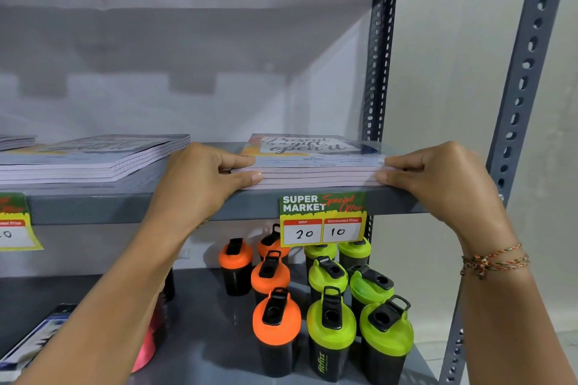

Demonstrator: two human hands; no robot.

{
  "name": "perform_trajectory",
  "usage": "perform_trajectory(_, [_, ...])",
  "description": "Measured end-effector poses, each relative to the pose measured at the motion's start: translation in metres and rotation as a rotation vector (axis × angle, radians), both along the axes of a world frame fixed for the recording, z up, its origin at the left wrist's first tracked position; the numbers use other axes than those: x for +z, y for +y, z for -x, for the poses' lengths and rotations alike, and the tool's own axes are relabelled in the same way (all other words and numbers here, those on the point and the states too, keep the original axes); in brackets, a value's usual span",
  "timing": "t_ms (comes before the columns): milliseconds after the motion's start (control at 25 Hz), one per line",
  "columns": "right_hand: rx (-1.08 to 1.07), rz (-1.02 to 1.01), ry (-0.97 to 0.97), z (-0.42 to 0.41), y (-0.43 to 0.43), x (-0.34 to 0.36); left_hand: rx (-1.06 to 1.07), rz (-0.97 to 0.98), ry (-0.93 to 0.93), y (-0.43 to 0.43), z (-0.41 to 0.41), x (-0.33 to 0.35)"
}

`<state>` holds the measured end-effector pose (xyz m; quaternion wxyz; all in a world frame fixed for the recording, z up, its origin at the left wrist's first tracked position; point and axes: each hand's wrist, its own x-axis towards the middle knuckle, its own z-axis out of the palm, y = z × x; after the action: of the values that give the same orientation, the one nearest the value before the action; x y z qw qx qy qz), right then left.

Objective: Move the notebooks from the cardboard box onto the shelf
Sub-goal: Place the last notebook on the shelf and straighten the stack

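The stack (314, 170) of notebooks sits at the shelf's (187, 203) front edge above the price tag (323, 219), probably being squared up there. The left hand (200, 178) and right hand (444, 180) clamp its 2 ends, fingers on top, thumbs underneath, both forearms reaching up. A second pile (93, 158) lies well apart to the left.
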<state>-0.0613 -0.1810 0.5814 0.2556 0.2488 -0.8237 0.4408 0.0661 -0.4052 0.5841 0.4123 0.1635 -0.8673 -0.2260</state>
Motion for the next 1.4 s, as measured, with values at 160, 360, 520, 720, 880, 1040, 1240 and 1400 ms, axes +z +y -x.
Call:
perform_trajectory(160, [0.022, 0.011, -0.013, 0.002, 0.001, 0.000, -0.009, 0.010, 0.017, 0.000, 0.000, -0.002])
perform_trajectory(360, [0.038, -0.007, 0.004, 0.003, 0.003, 0.001, -0.007, 0.057, 0.019, -0.002, 0.001, -0.003])
perform_trajectory(520, [0.107, -0.126, 0.138, -0.004, -0.010, 0.001, -0.074, 0.265, -0.100, -0.001, 0.001, 0.003])
perform_trajectory(720, [0.201, -0.227, 0.243, -0.005, -0.028, -0.006, -0.246, 0.392, -0.160, -0.004, 0.013, 0.005])
perform_trajectory(880, [0.195, -0.186, 0.236, -0.006, -0.029, -0.005, -0.243, 0.382, -0.116, -0.006, 0.013, 0.004])
perform_trajectory(1040, [0.183, -0.151, 0.214, -0.007, -0.029, -0.007, -0.231, 0.277, -0.056, -0.002, 0.012, -0.001])
perform_trajectory(1240, [0.136, -0.077, 0.146, -0.007, -0.026, -0.007, -0.087, 0.176, 0.061, 0.012, 0.007, -0.007])
perform_trajectory(1400, [0.132, -0.072, 0.120, -0.007, -0.025, -0.006, -0.066, 0.129, 0.053, 0.015, 0.007, -0.005])
